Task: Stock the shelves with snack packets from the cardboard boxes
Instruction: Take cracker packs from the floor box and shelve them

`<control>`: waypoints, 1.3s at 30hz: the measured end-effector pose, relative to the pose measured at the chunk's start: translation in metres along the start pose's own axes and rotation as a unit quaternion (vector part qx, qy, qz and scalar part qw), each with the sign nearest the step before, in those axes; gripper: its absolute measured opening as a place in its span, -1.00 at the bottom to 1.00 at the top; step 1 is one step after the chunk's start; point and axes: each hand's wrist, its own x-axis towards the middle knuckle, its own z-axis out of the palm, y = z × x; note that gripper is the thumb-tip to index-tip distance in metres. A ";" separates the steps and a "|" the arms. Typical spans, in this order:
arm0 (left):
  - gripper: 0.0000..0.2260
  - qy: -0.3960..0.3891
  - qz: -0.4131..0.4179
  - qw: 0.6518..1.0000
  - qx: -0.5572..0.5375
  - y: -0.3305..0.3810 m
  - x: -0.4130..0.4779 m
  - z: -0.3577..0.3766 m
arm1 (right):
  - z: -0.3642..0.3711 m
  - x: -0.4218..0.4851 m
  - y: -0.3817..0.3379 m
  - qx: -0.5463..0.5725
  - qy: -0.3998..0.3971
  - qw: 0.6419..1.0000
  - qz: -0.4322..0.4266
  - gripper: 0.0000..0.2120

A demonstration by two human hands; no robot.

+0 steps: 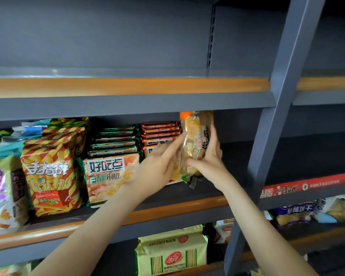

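Forearms raised, right hand (209, 160) holds upright snack packet (195, 140) in a curled grip, left hand (157, 166) straight-fingered against it

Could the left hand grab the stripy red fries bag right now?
Probably yes. The left hand only touches the upright packet with straight fingers, and the stripy fries bag stands at the shelf's open front, nothing before it.

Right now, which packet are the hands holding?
The see-through golden packet with the orange top, at the row's right end. It alone stands upright between the left hand and right hand.
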 end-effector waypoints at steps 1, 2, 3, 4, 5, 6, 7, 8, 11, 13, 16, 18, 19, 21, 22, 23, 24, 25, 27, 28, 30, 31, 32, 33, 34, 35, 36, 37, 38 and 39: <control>-0.45 0.021 0.054 0.987 0.149 -0.012 -0.004 0.006 | -0.001 0.004 0.003 0.002 0.034 0.999 0.007 0.17; -0.38 0.009 0.074 0.961 0.267 -0.019 -0.008 0.011 | -0.001 0.010 0.005 -0.010 0.076 0.997 0.015 0.16; -0.21 -0.043 0.060 0.933 0.353 -0.023 -0.011 0.014 | 0.000 0.016 0.007 -0.033 0.118 0.992 0.024 0.15; -0.04 -0.105 0.037 0.901 0.420 -0.025 -0.013 0.016 | 0.001 0.023 0.010 -0.062 0.154 0.986 0.033 0.14; 0.05 -0.150 0.018 0.874 0.462 -0.029 -0.015 0.018 | 0.002 0.029 0.013 -0.094 0.176 0.979 0.040 0.15; 0.08 -0.174 -0.001 0.860 0.479 -0.029 -0.015 0.021 | 0.004 0.035 0.017 -0.127 0.178 0.975 0.048 0.16; 0.09 -0.177 -0.014 0.854 0.490 -0.029 -0.014 0.022 | 0.005 0.040 0.022 -0.161 0.160 0.972 0.060 0.17; 0.09 -0.171 -0.027 0.853 0.493 -0.027 -0.012 0.022 | 0.007 0.045 0.026 -0.199 0.127 0.969 0.073 0.19; 0.05 -0.164 -0.047 0.854 0.492 -0.024 -0.008 0.021 | 0.010 0.054 0.033 -0.283 0.007 0.953 0.103 0.20; 0.00 -0.163 -0.037 0.850 0.500 -0.027 -0.010 0.022 | 0.002 0.059 0.034 -0.245 -0.042 0.962 0.113 0.15; -0.01 -0.150 -0.027 0.845 0.512 -0.030 -0.012 0.023 | -0.013 0.058 0.036 -0.214 -0.103 0.966 0.100 0.06; -0.05 -0.143 -0.024 0.846 0.513 -0.030 -0.011 0.024 | -0.014 0.054 0.038 -0.268 -0.110 0.954 0.078 0.08; -0.06 -0.148 -0.025 0.848 0.509 -0.029 -0.010 0.025 | -0.012 0.053 0.040 -0.297 -0.100 0.947 0.063 0.09; -0.05 -0.160 -0.028 0.846 0.509 -0.029 -0.009 0.023 | -0.003 0.055 0.046 -0.341 -0.070 0.937 0.035 0.11; -0.03 -0.163 -0.028 0.844 0.511 -0.029 -0.008 0.023 | 0.000 0.057 0.048 -0.355 -0.056 0.933 0.024 0.13; -0.02 -0.165 -0.026 0.843 0.512 -0.029 -0.008 0.022 | 0.004 0.060 0.050 -0.366 -0.043 0.929 0.014 0.15; -0.01 -0.166 -0.025 0.842 0.512 -0.029 -0.008 0.022 | 0.006 0.062 0.050 -0.376 -0.031 0.926 0.007 0.18; -0.01 -0.167 -0.022 0.843 0.510 -0.029 -0.008 0.022 | 0.008 0.065 0.050 -0.386 -0.024 0.922 0.002 0.20; -0.01 -0.171 -0.020 0.845 0.506 -0.030 -0.008 0.022 | 0.010 0.068 0.049 -0.412 -0.016 0.911 -0.012 0.22; 0.00 -0.171 -0.019 0.845 0.506 -0.030 -0.009 0.021 | 0.009 0.069 0.050 -0.426 -0.013 0.904 -0.027 0.21; 0.04 -0.161 -0.008 0.846 0.509 -0.032 -0.009 0.021 | 0.005 0.069 0.054 -0.458 -0.009 0.886 -0.070 0.15; 0.04 -0.163 -0.006 0.844 0.510 -0.034 -0.009 0.021 | 0.004 0.069 0.057 -0.477 -0.008 0.875 -0.087 0.11; 0.03 -0.169 -0.005 0.844 0.508 -0.036 -0.010 0.021 | 0.002 0.069 0.059 -0.492 -0.008 0.865 -0.097 0.08; -0.01 -0.177 -0.007 0.846 0.502 -0.037 -0.011 0.021 | 0.001 0.068 0.059 -0.499 -0.012 0.861 -0.097 0.07; -0.06 -0.178 -0.009 0.853 0.491 -0.037 -0.011 0.021 | 0.001 0.068 0.059 -0.504 -0.017 0.859 -0.092 0.06; -0.11 -0.164 -0.005 0.865 0.473 -0.037 -0.011 0.021 | 0.000 0.067 0.057 -0.511 -0.018 0.855 -0.086 0.05; -0.15 -0.141 0.001 0.881 0.451 -0.035 -0.012 0.019 | 0.001 0.065 0.055 -0.523 -0.010 0.848 -0.083 0.06; -0.17 -0.116 0.003 0.899 0.422 -0.033 -0.011 0.018 | 0.001 0.061 0.050 -0.533 0.002 0.842 -0.088 0.08; -0.20 -0.093 0.000 0.919 0.384 -0.031 -0.010 0.017 | 0.000 0.056 0.045 -0.534 0.012 0.839 -0.099 0.09; -0.24 -0.064 0.001 0.936 0.347 -0.029 -0.009 0.018 | 0.000 0.048 0.039 -0.522 0.020 0.844 -0.117 0.09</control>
